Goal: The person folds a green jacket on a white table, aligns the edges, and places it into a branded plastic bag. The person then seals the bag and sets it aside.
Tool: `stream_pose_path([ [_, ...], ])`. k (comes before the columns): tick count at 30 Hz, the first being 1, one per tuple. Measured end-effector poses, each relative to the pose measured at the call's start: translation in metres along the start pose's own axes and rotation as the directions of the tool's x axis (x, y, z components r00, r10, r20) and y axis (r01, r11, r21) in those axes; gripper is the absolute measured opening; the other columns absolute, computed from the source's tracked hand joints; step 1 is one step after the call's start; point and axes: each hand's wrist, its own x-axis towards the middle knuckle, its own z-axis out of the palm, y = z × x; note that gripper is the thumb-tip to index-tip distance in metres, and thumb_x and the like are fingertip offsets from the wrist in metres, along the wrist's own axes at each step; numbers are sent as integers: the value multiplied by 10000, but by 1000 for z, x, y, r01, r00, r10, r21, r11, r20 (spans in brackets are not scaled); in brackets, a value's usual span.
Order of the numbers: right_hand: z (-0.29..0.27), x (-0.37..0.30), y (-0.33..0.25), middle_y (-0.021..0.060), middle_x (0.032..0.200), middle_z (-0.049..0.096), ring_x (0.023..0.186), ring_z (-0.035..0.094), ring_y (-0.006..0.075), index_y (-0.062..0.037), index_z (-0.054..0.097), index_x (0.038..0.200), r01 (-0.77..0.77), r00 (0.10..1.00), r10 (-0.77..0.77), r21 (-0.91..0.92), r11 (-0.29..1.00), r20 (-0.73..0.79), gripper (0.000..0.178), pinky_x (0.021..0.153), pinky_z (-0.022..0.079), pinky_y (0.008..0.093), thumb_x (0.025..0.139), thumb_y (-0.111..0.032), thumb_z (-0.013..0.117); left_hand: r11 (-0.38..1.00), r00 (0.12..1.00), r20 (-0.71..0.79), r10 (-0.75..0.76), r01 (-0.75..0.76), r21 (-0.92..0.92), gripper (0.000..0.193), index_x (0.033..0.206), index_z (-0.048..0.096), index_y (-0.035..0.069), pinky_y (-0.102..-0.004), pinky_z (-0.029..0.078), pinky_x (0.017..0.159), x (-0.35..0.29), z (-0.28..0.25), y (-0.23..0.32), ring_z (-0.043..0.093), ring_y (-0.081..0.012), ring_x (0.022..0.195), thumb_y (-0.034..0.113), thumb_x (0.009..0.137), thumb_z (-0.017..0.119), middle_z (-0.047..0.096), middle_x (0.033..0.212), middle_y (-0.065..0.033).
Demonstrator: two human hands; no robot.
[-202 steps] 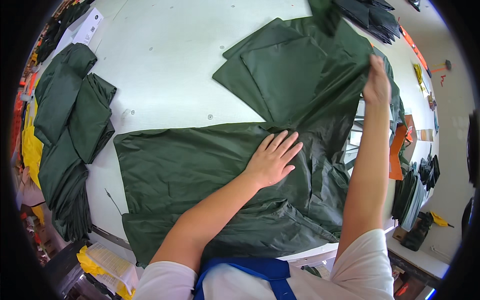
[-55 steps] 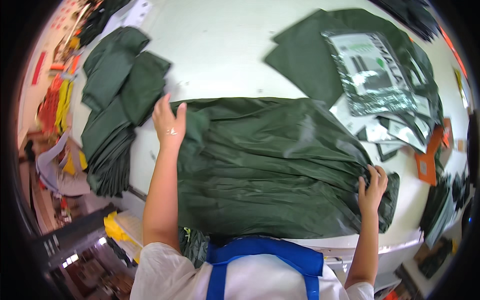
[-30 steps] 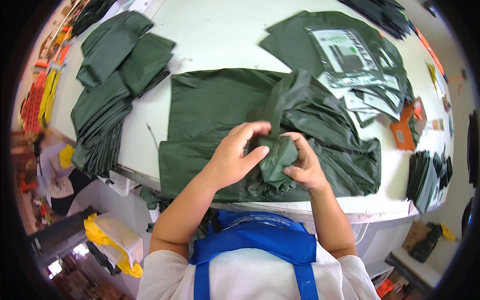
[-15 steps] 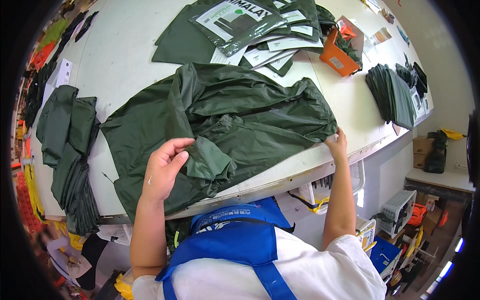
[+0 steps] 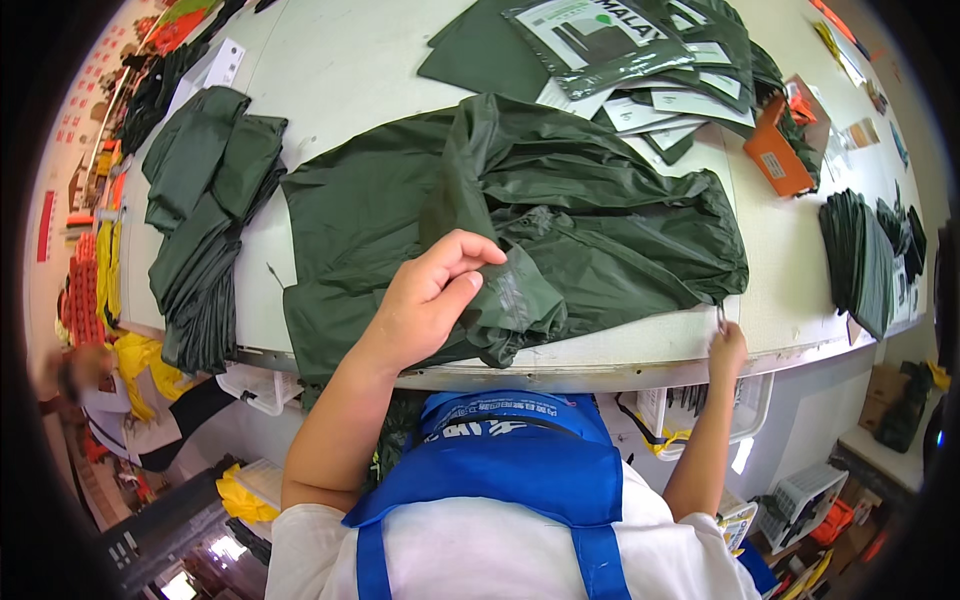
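A dark green rain garment point(image 5: 390, 200) of thin, shiny cloth lies rumpled over the table, its gathered edge toward the right. My left hand point(image 5: 425, 300) is above its near part, beside a folded piece with a strip point(image 5: 525, 295). Its fingers are half curled, the thumb apart from them, with no cloth showing between. My right hand point(image 5: 728, 345) is closed at the table's front edge, just below the garment's right corner. A slim, greyish thing point(image 5: 720, 313) sticks up from its fingers toward that corner; too small to name.
Folded green garments point(image 5: 195, 240) lie at the left, another stack point(image 5: 858, 260) at the right. Packaged garments point(image 5: 600, 40) and white cards pile up at the back. An orange box point(image 5: 780, 160) stands behind on the right. White baskets point(image 5: 265, 385) are under the table's edge point(image 5: 560, 378).
My view has swung, so the table sits farther right. My right hand has come off the garment's right corner toward me. My left hand has slid slightly right over the cloth.
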Motion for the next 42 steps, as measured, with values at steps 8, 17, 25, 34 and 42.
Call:
stream_pose_path([
  [8, -34, -139, -299, 58, 861, 632, 722, 591, 123, -34, 680, 922, 358, 806, -593, 789, 499, 9, 141, 580, 472, 259, 797, 31, 669, 997, 996, 57, -66, 68, -41, 244, 1122, 545, -13, -239, 412, 889, -7, 0, -1, 550, -76, 975, -24, 887, 484, 601, 1059, -38],
  [17, -34, -163, -353, 76, 728, 612, 622, 579, 184, -39, 677, 833, 554, 593, -797, 661, 506, 113, 100, 550, 451, 284, 747, 5, 706, 993, 999, -11, 43, -41, 111, 276, 1060, 623, -28, -259, 470, 881, -20, -1, 6, 621, -142, 1004, -36, 786, 649, 669, 1043, -84],
  [25, -49, -133, -341, 81, 782, 577, 676, 512, 187, -23, 657, 1121, 652, 456, -890, 685, 326, -11, 326, 643, 437, 297, 876, -238, 634, 993, 999, 27, -26, 29, -114, 308, 1090, 611, -40, -242, 458, 879, -25, -9, 10, 587, -112, 998, -51, 784, 634, 643, 1059, -63],
  [34, -34, -129, -333, 20, 741, 535, 643, 500, 183, -96, 706, 1061, 907, 246, -951, 391, 158, -187, 463, 548, 412, 308, 635, -256, 791, 970, 992, 88, -89, 106, -218, 311, 1107, 599, -41, -229, 463, 852, -22, -10, 17, 582, -97, 980, -40, 797, 625, 638, 1056, -63],
  [42, -36, -130, -333, 8, 728, 516, 621, 479, 177, -96, 717, 1014, 968, 148, -957, 233, 89, -249, 427, 534, 393, 305, 622, -253, 785, 960, 987, 99, -124, 145, -241, 327, 1123, 595, -42, -224, 469, 836, -22, -9, 17, 588, -90, 957, -34, 797, 621, 642, 1045, -65],
])
